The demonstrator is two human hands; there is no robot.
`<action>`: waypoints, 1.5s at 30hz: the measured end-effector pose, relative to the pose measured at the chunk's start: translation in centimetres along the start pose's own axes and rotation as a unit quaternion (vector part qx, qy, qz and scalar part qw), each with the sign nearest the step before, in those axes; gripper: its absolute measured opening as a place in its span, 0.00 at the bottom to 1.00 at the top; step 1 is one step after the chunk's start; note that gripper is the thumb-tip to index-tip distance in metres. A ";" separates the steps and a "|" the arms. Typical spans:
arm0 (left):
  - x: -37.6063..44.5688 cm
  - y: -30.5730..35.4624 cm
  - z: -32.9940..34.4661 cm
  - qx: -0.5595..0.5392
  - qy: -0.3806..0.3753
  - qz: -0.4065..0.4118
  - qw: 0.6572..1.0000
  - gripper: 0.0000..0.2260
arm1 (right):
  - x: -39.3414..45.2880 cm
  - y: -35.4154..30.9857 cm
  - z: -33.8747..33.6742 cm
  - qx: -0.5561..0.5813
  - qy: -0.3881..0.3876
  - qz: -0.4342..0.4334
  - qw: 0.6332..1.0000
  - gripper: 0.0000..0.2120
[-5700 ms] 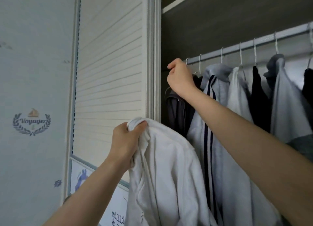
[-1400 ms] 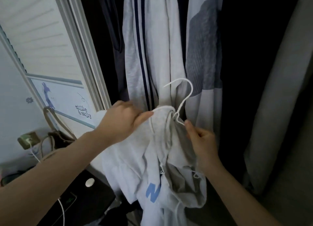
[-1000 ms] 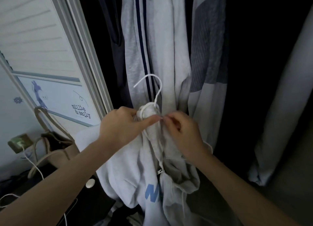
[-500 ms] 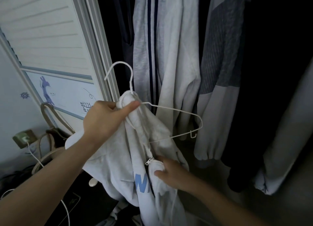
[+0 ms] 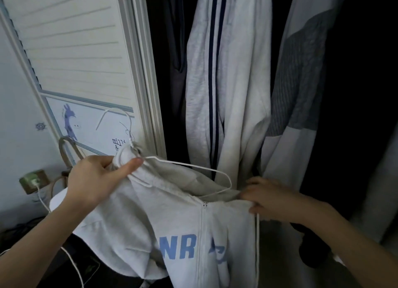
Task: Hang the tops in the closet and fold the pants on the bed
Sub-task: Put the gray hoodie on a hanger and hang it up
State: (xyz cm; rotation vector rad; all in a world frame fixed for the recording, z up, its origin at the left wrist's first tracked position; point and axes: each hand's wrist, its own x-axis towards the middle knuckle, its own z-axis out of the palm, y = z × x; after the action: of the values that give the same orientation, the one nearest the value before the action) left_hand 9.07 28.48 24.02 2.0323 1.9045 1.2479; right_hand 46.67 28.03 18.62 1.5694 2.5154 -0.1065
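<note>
In front of the open closet's hanging grey striped top [image 5: 217, 76], the left hand [image 5: 94, 180] pinches the white zip hoodie [image 5: 172, 218] and thin white wire hanger [image 5: 193, 169]; the right hand [image 5: 269, 197] grips the hoodie's other shoulder.

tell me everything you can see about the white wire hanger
The hanger is thin white wire, with an open hook pointing up and left in front of the closet door. It is tilted, its neck bunched in the hoodie collar, which the left hand pinches. Its right arm lies bare across the open neckline, not yet under the shoulder that the right hand grips. It hangs from nothing.
</note>
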 end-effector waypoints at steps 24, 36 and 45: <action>1.4 4.3 -0.1 -0.210 0.092 -0.037 0.973 0.33 | 2.5 -6.9 -13.3 0.153 0.328 0.130 0.923 0.32; 3.1 6.1 -0.5 -0.149 0.040 0.024 0.988 0.33 | 2.8 -6.1 -15.1 0.285 0.279 -0.091 0.913 0.15; 9.1 3.4 -5.3 -0.162 0.013 0.156 0.974 0.23 | 0.5 0.5 -18.1 0.442 0.438 -0.001 0.783 0.06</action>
State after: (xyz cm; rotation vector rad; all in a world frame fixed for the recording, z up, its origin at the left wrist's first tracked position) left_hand 7.60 33.24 33.87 2.1936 1.3108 1.5382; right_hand 44.94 31.43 36.30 2.3525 3.4579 -0.8631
